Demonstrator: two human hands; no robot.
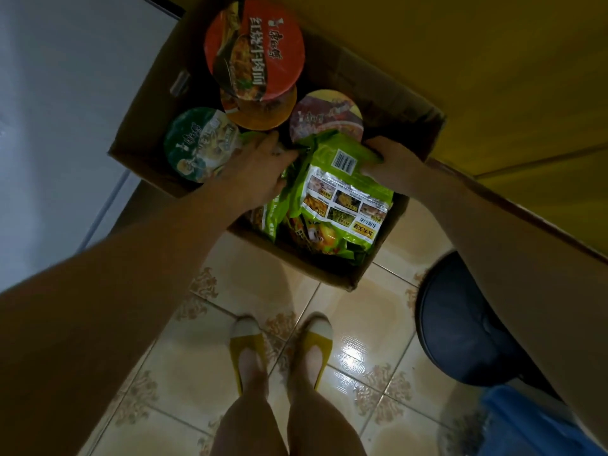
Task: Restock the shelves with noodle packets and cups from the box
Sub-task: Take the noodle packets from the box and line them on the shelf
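Looking down, I see the open box (148,103). Green packets (342,205) fill its near end, and four cups (255,49) sit at the far end. My left hand (260,169) and right hand (393,166) grip the packets from each side, fingers (375,149) curled round them.

Dim, yellow-tinted view; glare on floor tiles (353,352), edges warped.

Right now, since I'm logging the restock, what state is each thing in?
box, open, part full
red cup, sealed, atop orange cup
green cup, sealed, in box
brown cup, sealed, in box
green packets, sealed, held at both ends
left hand, gripping packets
right hand, gripping packets
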